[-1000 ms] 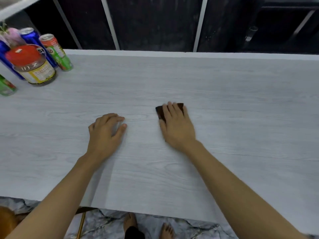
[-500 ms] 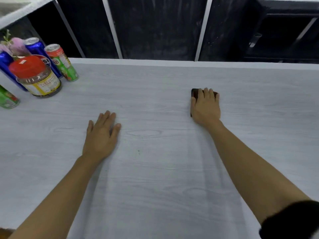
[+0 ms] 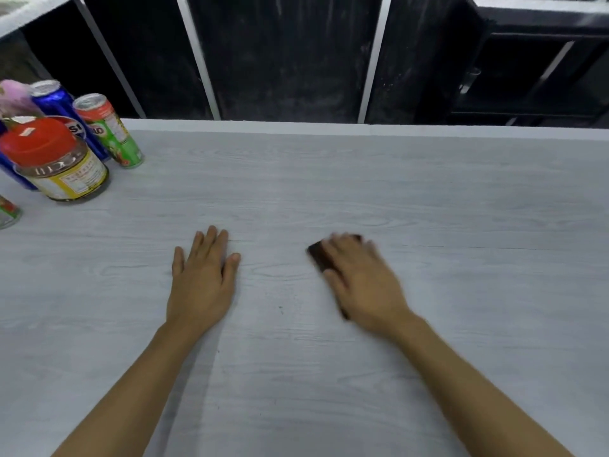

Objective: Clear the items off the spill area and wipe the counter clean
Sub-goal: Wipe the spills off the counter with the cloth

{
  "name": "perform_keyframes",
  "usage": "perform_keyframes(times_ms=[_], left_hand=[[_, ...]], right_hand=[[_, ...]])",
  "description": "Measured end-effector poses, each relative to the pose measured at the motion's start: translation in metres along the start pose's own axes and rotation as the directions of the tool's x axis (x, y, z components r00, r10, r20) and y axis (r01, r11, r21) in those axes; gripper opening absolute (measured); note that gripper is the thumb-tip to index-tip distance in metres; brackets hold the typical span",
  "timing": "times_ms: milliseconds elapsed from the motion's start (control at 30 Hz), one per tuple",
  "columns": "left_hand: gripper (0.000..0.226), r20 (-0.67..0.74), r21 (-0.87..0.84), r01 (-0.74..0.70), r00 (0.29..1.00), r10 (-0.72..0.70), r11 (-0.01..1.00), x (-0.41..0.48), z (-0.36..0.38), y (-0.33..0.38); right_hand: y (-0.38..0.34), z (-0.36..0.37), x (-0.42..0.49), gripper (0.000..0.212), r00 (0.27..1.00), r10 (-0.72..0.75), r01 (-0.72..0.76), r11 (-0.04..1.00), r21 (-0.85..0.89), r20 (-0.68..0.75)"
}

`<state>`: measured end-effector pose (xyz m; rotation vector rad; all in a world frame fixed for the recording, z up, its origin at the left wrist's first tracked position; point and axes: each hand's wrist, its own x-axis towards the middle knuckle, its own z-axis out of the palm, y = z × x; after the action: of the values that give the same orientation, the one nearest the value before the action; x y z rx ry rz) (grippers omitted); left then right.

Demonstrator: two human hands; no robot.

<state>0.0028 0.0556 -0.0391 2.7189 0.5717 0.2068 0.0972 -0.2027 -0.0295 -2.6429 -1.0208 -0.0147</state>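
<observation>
A dark brown cloth [image 3: 319, 255] lies flat on the pale wood-grain counter [image 3: 461, 225], mostly hidden under my right hand [image 3: 362, 282]. That hand presses on the cloth with straight fingers and looks blurred. My left hand [image 3: 204, 275] rests flat on the counter a little to the left, fingers straight, holding nothing. At the far left stand a red-lidded jar [image 3: 56, 159], a green and red can [image 3: 108, 130] and a blue can [image 3: 57, 103].
Another can [image 3: 8, 209] is cut off by the left edge, and something pink [image 3: 14, 97] sits behind the jar. A small dark speck [image 3: 281, 309] marks the counter between my hands. Dark cabinet panels [image 3: 290, 57] rise behind the counter's back edge.
My right hand has slid the cloth back toward me and leftward from its farther, right-hand spot. My left hand stays flat in about the same place.
</observation>
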Motion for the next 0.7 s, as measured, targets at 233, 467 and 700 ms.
perform_keyframes(times_ms=[233,467,700], left_hand=[[0.056,-0.019,-0.044,-0.013,1.0,0.012,0.999,0.0,0.0,-0.003],[0.044,0.006,-0.42,-0.016,1.0,0.021,0.907,-0.001,-0.014,-0.008],[0.034,0.035,-0.716,0.045,0.999,-0.029,0.697,-0.028,-0.065,-0.053]], right_hand=[[0.049,-0.007,0.068,0.057,0.912,0.409,-0.411,0.905,-0.109,-0.043],[-0.116,0.044,0.009,0.047,0.992,0.096,-0.096,0.995,0.008,-0.081],[-0.092,0.016,-0.096,0.051,0.912,0.393,-0.392,0.919,0.029,-0.122]])
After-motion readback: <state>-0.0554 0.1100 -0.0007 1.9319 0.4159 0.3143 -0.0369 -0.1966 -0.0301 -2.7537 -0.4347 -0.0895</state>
